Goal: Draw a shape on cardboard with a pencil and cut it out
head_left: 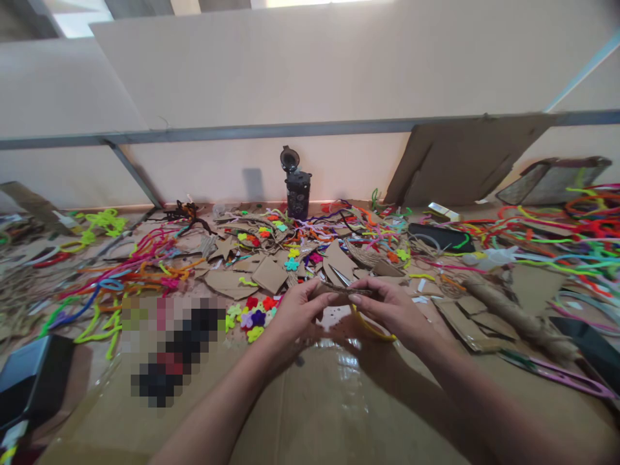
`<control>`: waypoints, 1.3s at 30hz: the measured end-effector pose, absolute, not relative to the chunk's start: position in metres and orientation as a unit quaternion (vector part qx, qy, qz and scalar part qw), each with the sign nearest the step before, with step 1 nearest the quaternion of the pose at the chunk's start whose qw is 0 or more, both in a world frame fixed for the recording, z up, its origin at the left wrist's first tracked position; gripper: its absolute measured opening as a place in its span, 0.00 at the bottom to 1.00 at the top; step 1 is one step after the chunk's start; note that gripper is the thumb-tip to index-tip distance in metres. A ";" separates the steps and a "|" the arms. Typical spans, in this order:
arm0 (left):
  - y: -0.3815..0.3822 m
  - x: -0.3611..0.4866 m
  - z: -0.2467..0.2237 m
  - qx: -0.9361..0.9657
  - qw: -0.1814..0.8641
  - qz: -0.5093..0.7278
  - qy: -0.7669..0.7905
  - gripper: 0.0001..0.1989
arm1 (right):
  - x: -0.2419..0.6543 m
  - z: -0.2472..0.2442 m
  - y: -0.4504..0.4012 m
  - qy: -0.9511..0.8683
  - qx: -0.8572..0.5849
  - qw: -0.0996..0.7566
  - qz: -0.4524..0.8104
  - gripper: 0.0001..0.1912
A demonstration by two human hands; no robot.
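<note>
A thin brown strip of cardboard [339, 290] is stretched between my two hands above the work surface. My left hand [299, 311] pinches its left end between thumb and fingers. At the other end my right hand [390, 310] grips it the same way. A pointed metal blade [340, 276] shows just behind the strip. Below my right hand curves a yellow loop [375, 327], which looks like a scissors handle; whether that hand also holds it I cannot tell. Felt flowers [256, 320] in several colours lie left of my left hand.
A large cardboard sheet [300, 413] covers the near surface. Cardboard scraps [268, 274] and pipe cleaners [145, 258] crowd the back. A dark canister [298, 194] stands by the wall. Right are a cardboard roll [523, 320] and a pink-handled tool [571, 378]; left, a black box [36, 381].
</note>
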State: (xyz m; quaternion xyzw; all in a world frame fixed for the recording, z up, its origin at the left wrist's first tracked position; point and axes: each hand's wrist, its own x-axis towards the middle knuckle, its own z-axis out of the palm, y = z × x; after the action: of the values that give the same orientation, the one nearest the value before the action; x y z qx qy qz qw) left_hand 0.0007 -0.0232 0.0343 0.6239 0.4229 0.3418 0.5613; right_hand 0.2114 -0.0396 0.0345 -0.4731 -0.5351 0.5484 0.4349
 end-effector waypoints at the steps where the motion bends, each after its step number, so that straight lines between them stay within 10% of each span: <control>1: -0.023 0.001 0.034 0.623 0.563 0.339 0.424 0.13 | 0.211 0.033 -0.039 -0.536 -0.475 0.434 0.546 0.19; 28: -0.022 -0.005 0.024 0.697 0.552 0.237 0.392 0.08 | 0.214 0.037 -0.040 -0.633 -0.507 0.337 0.479 0.09; 39: -0.026 0.012 0.027 0.370 0.707 0.481 0.362 0.20 | 0.193 0.037 -0.048 -0.606 -0.494 0.405 0.473 0.17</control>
State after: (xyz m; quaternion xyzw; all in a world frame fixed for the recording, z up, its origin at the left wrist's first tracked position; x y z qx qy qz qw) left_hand 0.0116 -0.0264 0.0271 0.3701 0.3625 0.4813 0.7071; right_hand 0.1927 -0.0476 0.0365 -0.4940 -0.6063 0.4733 0.4053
